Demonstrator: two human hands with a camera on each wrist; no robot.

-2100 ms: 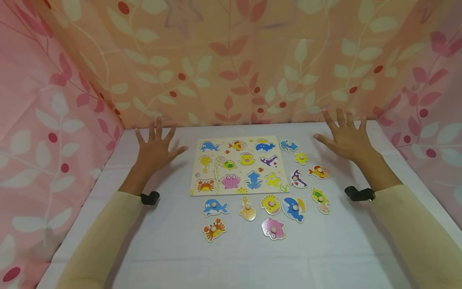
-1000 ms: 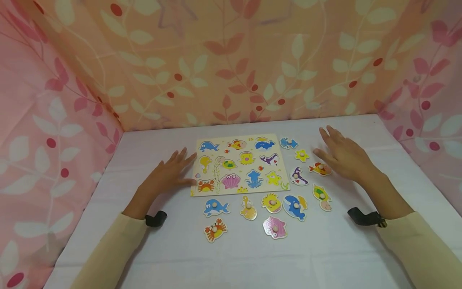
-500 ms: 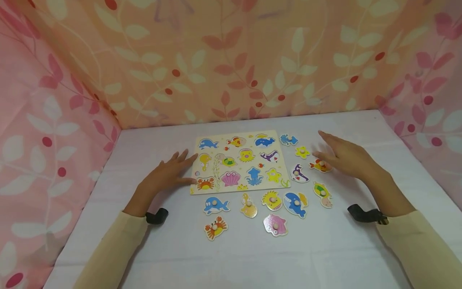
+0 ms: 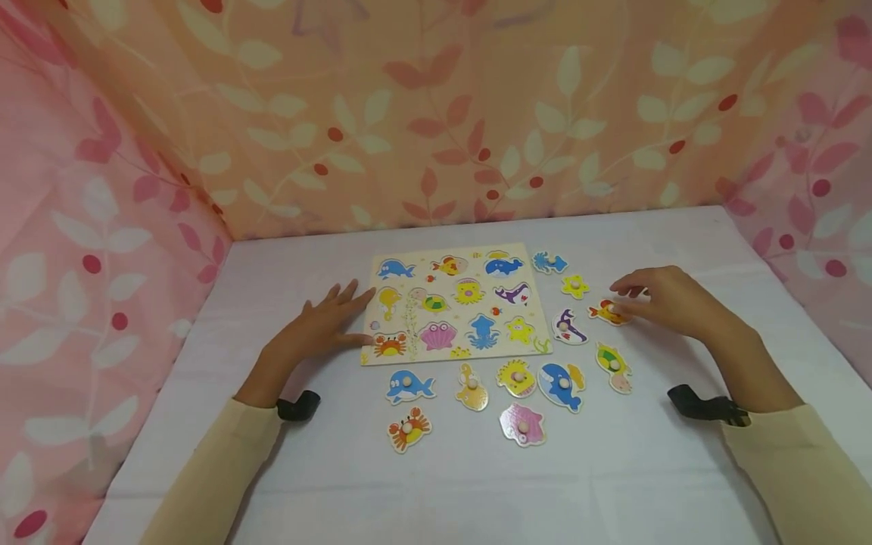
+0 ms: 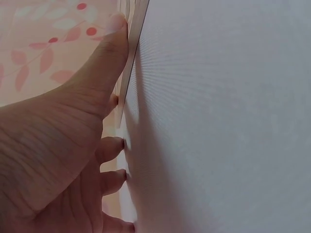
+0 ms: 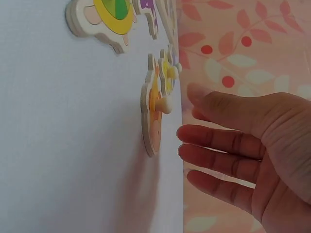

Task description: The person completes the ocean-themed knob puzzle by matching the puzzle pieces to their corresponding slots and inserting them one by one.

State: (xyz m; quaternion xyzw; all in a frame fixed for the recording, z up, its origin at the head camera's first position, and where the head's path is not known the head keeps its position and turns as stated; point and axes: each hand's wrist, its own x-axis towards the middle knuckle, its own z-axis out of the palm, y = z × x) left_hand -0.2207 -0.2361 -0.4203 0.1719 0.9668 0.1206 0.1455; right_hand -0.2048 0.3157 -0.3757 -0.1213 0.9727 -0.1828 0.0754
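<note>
A wooden puzzle board (image 4: 450,359) printed with sea animals lies mid-table. My left hand (image 4: 320,325) rests at its left edge, thumb and forefinger touching the board, fingers spread. In the left wrist view the thumb (image 5: 104,58) lies along the board's edge. Over the table at the right, my right hand (image 4: 668,303) hovers close to the orange fish piece (image 4: 602,312), its fingers loosely bent. The right wrist view shows the fingertips apart from the wooden knob (image 6: 165,104) on the fish piece, with nothing between them.
Right of the board lie the squid (image 4: 549,263), starfish (image 4: 575,286), purple shark (image 4: 568,328) and turtle pieces (image 4: 615,368). In front are the dolphin (image 4: 410,386), crab (image 4: 409,430), seahorse (image 4: 471,387), yellow octopus (image 4: 516,378), whale (image 4: 562,387) and pink shell pieces (image 4: 522,425).
Both hands have come down from spread poses beside the board. The left has settled on the board's left edge; the right has moved to the fish piece, its fingers bending. The pieces have stayed put.
</note>
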